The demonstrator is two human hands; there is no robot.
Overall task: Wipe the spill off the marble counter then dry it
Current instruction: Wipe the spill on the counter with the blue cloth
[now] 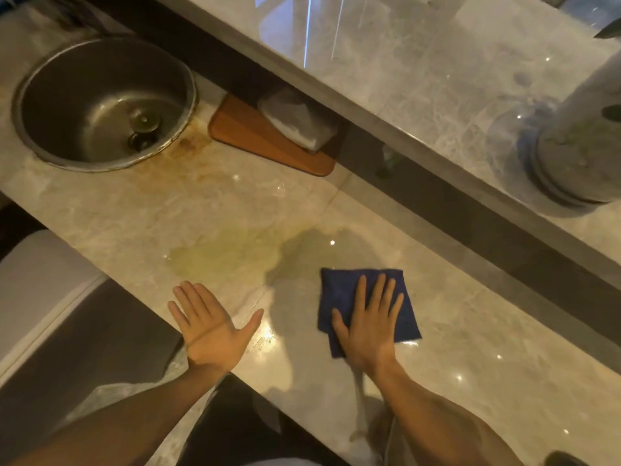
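Observation:
A yellowish-green spill [235, 253] spreads over the middle of the marble counter [470, 331]. A folded dark blue cloth [342, 290] lies flat just to the right of the spill, touching its right edge. My right hand [369, 327] presses flat on the cloth, fingers spread and pointing away from me. My left hand [208, 327] rests flat on the counter's near edge below the spill, fingers apart, holding nothing.
A round steel sink [67, 105] is set in the counter at the far left, with brown stains beside it. A wooden tray [255, 136] bearing a white object lies behind the spill. A raised marble ledge [420, 79] carries a glass-domed stand [571, 153] at the right.

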